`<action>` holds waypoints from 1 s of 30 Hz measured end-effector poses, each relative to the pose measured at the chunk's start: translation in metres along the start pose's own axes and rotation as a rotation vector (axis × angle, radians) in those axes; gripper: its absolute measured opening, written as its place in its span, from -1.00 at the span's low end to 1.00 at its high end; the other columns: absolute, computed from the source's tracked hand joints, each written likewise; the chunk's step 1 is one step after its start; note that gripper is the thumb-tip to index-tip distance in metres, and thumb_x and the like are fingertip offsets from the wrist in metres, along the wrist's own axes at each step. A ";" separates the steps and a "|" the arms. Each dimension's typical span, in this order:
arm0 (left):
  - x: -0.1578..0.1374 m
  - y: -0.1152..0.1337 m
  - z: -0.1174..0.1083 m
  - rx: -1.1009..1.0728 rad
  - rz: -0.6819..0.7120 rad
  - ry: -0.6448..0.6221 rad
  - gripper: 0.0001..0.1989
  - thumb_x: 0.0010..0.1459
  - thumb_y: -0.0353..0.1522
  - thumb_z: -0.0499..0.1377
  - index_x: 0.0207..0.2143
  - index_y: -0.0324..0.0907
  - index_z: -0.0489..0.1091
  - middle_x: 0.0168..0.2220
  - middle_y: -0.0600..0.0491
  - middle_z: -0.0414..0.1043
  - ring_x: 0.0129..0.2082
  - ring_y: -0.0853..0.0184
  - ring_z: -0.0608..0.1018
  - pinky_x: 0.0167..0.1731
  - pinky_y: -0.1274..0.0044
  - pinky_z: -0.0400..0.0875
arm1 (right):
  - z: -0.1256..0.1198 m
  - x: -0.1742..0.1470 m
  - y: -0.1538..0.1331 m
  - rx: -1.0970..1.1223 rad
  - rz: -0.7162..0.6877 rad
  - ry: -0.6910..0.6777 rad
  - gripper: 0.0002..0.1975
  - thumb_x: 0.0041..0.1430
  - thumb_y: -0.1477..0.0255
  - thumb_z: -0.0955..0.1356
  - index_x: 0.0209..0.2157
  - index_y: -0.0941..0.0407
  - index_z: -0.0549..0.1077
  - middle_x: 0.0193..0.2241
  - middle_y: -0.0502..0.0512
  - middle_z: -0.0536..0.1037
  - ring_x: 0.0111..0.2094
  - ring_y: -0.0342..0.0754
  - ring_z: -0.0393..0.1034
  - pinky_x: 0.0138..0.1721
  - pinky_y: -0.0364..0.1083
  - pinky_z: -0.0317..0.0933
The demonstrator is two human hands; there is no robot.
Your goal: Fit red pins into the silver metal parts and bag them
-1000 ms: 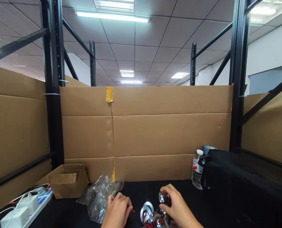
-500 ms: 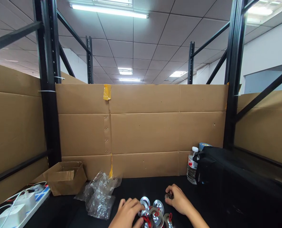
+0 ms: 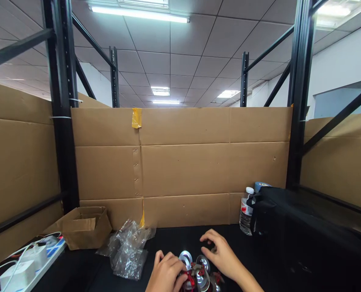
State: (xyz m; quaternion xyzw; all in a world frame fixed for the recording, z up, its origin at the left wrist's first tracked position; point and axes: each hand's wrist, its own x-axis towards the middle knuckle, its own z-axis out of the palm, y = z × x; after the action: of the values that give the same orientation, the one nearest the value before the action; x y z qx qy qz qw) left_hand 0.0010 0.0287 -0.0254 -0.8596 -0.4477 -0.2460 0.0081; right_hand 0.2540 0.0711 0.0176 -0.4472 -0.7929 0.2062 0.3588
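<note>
Silver metal and red cords [image 3: 189,280] under the left hand [image 3: 166,272] — fingers bent against the left side of a heap of shiny discs [image 3: 201,279], grip or mere touch impossible to tell. Right hand [image 3: 221,255] just beyond the heap, thumb and forefinger parted; half a second ago, pinched round a dark piece farther right — likely released, leaving the heap between both hands. All on the black table [image 3: 176,237]. Outward: plastic bag [image 3: 128,255] and cardboard box [image 3: 84,231] leftward, water bottle [image 3: 246,221] rightward.
</note>
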 end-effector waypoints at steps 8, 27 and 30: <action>0.000 0.005 -0.005 -0.138 -0.152 -0.022 -0.92 0.12 -0.30 0.33 -0.35 -0.07 0.50 -0.28 0.15 0.63 -0.19 0.26 0.55 -0.14 0.42 0.10 | 0.023 -0.015 -0.043 0.093 -0.141 -0.159 -0.77 0.04 0.43 0.46 -0.19 0.04 0.58 -0.23 0.04 0.56 -0.16 -0.01 0.44 -0.07 -0.10 0.22; 0.007 0.003 0.015 -0.862 -0.450 0.259 -0.44 0.11 0.14 0.19 -0.35 -0.21 0.52 -0.35 -0.06 0.62 -0.29 0.20 0.63 -0.21 0.50 0.48 | 0.070 -0.015 -0.034 0.116 -0.110 0.002 -0.32 -0.11 0.58 0.40 0.14 0.06 0.42 0.09 0.24 0.45 0.10 0.14 0.42 0.17 0.03 0.29; 0.009 0.005 0.013 -0.920 -0.439 0.242 -0.39 0.08 0.18 0.19 -0.35 -0.23 0.53 -0.35 -0.07 0.61 -0.28 0.19 0.61 -0.20 0.48 0.47 | 0.069 -0.014 -0.035 0.116 -0.125 0.036 -0.38 -0.08 0.56 0.40 0.11 0.06 0.46 0.04 0.23 0.50 0.05 0.14 0.46 0.13 0.04 0.33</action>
State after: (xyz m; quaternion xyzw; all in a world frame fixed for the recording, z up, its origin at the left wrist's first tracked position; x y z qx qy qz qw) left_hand 0.0143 0.0362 -0.0319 -0.6255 -0.4591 -0.5108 -0.3703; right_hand 0.1874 0.0407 -0.0110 -0.3792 -0.7994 0.2209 0.4104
